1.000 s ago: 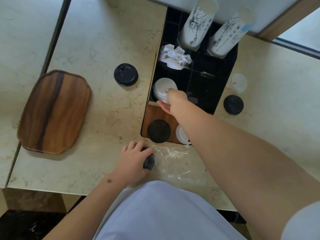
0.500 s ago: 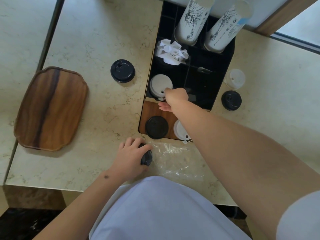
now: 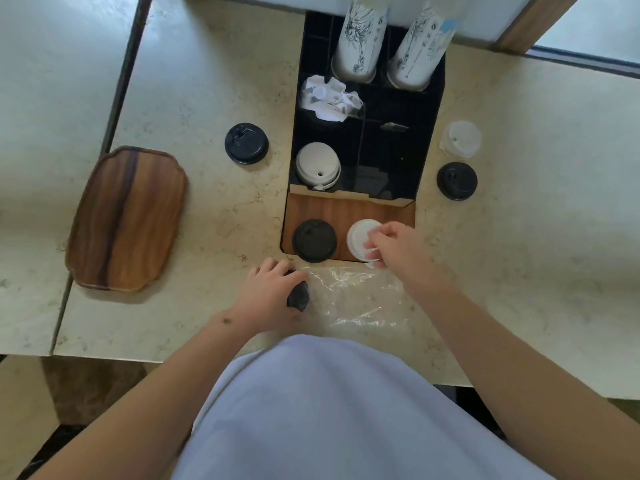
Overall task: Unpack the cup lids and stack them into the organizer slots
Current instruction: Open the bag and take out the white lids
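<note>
A black organizer (image 3: 429,140) stands at the back of the counter, with a stack of white lids (image 3: 317,164) in its near-left slot. On its wooden front shelf (image 3: 346,211) lie a black lid (image 3: 314,240) and a white lid (image 3: 360,239). My right hand (image 3: 394,249) pinches the white lid's right rim. My left hand (image 3: 273,292) rests on the counter, closed around a black lid (image 3: 298,296) at the mouth of a clear plastic bag (image 3: 356,296).
Loose lids lie around the organizer: a black one (image 3: 246,143) to its left, a black one (image 3: 456,181) and a translucent one (image 3: 462,138) to its right. Two cup stacks (image 3: 360,39) and crumpled white paper (image 3: 329,98) fill the back slots. A wooden tray (image 3: 128,220) sits at the left.
My right hand pulled back from the white lid stack in the slot down to the white lid on the wooden shelf and took hold of it. The left hand stayed put.
</note>
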Tool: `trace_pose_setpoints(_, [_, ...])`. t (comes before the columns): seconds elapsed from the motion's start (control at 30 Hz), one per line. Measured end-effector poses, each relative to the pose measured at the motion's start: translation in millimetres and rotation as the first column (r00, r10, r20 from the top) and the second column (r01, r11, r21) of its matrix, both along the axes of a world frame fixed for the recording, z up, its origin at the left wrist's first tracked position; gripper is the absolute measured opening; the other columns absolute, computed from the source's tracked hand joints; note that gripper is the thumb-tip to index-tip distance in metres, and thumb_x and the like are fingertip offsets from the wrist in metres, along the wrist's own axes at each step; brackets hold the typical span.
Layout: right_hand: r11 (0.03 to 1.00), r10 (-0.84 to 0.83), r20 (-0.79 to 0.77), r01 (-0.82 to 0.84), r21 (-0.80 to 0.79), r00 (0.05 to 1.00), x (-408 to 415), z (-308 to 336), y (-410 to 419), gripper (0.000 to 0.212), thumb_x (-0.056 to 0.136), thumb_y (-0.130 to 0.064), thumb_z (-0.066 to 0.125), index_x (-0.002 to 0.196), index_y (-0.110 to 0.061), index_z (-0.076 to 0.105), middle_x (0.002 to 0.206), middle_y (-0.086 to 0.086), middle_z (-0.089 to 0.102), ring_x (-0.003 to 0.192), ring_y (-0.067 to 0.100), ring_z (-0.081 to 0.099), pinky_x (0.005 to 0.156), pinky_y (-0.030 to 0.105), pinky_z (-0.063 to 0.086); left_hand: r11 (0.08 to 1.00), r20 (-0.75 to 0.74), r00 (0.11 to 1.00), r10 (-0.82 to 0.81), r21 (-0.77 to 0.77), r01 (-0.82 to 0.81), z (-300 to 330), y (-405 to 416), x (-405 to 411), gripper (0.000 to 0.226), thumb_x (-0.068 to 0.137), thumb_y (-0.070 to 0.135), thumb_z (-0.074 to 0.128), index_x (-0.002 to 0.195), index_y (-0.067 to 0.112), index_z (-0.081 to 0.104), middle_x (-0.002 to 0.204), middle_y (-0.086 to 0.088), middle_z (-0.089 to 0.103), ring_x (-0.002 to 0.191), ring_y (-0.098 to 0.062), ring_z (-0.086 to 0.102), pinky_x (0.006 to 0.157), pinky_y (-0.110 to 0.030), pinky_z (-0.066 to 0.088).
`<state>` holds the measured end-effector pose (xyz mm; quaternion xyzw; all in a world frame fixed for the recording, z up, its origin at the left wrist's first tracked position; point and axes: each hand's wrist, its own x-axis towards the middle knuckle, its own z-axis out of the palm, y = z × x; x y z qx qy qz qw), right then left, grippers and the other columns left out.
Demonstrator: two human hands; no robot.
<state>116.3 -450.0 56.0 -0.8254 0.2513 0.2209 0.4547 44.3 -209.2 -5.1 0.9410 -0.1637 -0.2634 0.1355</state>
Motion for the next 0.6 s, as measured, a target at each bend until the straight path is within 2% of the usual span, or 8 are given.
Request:
trace_pose_setpoints(0.2, [1.0,-0.002,-0.097,0.0,-0.019,0.995,-64,5,-52,0.01,0.098,-0.02,0.056,0.096,-0.015,0.064,0.079,0.005,0.073,0.062,0.011,0.066,0.059,0.026,0.053,0.999,-0.031,0.999,-0.026,0.038,0.027,3,-3,2,0.074,0.075,0.056,0.076,0.14,0.04,0.045,0.142,0.007,0.045,0.125,-0.024,0.036,0.097,-0.041,0.039])
trace_pose_setpoints(0.27, [0.997,0.072,-0.202,-0.073,0.0,0.977,-75,8,-53,0.012,0.1,-0.019,0.053,0.099,-0.012,0.062,0.086,0.007,0.072,0.066,0.013,0.066,0.061,0.028,0.054,0.999,-0.03,0.999,-0.018,0.045,0.019,4,-4,2,0.074,0.076,0.056,0.075,0.141,0.041,0.044,0.142,0.007,0.045,0.127,-0.024,0.035,0.099,-0.041,0.039])
trace_pose_setpoints(0.3, [0.982,0.173,-0.275,-0.188,-0.026,0.946,-80,9,-53,0.013,0.101,-0.021,0.05,0.102,-0.013,0.061,0.091,0.006,0.07,0.07,0.014,0.064,0.062,0.027,0.052,0.999,-0.025,1.0,-0.017,0.051,0.019,5,-5,2,0.072,0.076,0.055,0.075,0.14,0.04,0.044,0.143,0.007,0.045,0.128,-0.025,0.034,0.1,-0.042,0.038])
trace_pose_setpoints(0.37, [0.829,0.41,-0.372,-0.51,-0.229,0.833,-85,11,-54,0.014,0.1,-0.025,0.047,0.102,-0.017,0.058,0.093,0.0,0.063,0.078,0.015,0.057,0.061,0.025,0.042,0.998,0.004,1.0,-0.022,0.067,0.022,10,-9,-2,0.067,0.079,0.057,0.071,0.139,0.041,0.046,0.145,0.006,0.044,0.132,-0.026,0.03,0.105,-0.043,0.034])
trace_pose_setpoints(0.4, [0.74,0.453,-0.364,-0.571,-0.355,0.814,-86,10,-55,0.012,0.1,-0.024,0.046,0.099,-0.018,0.056,0.092,-0.001,0.058,0.081,0.017,0.054,0.059,0.024,0.035,0.998,0.02,1.0,-0.006,0.062,0.005,13,-10,-5,0.064,0.08,0.059,0.068,0.138,0.041,0.046,0.147,0.006,0.043,0.134,-0.027,0.028,0.107,-0.044,0.032])
trace_pose_setpoints(0.43, [0.705,0.462,-0.323,-0.563,-0.43,0.826,-86,11,-54,0.008,0.099,-0.021,0.046,0.096,-0.019,0.053,0.092,-0.001,0.055,0.083,0.019,0.053,0.058,0.023,0.031,0.998,0.032,0.999,0.036,0.043,-0.037,17,-11,-8,0.062,0.081,0.062,0.066,0.137,0.041,0.047,0.148,0.006,0.042,0.135,-0.027,0.027,0.109,-0.045,0.032])
trace_pose_setpoints(0.5, [0.747,0.432,-0.232,-0.49,-0.449,0.872,-85,9,-55,0.009,0.098,-0.013,0.046,0.098,-0.018,0.053,0.096,0.003,0.056,0.094,0.024,0.06,0.066,0.023,0.036,0.986,0.051,0.984,0.169,-0.018,-0.168,24,-11,-13,0.061,0.083,0.061,0.066,0.137,0.038,0.05,0.146,0.004,0.045,0.133,-0.027,0.03,0.109,-0.044,0.035])
trace_pose_setpoints(0.6, [0.858,0.38,-0.152,-0.409,-0.312,0.912,-81,-2,-57,0.021,0.097,-0.004,0.044,0.109,-0.011,0.059,0.102,0.007,0.061,0.099,0.029,0.061,0.074,0.03,0.042,0.905,0.09,0.901,0.424,-0.087,-0.416,27,-6,-19,0.052,0.089,0.045,0.069,0.135,0.026,0.056,0.137,-0.003,0.053,0.127,-0.029,0.038,0.105,-0.04,0.038])
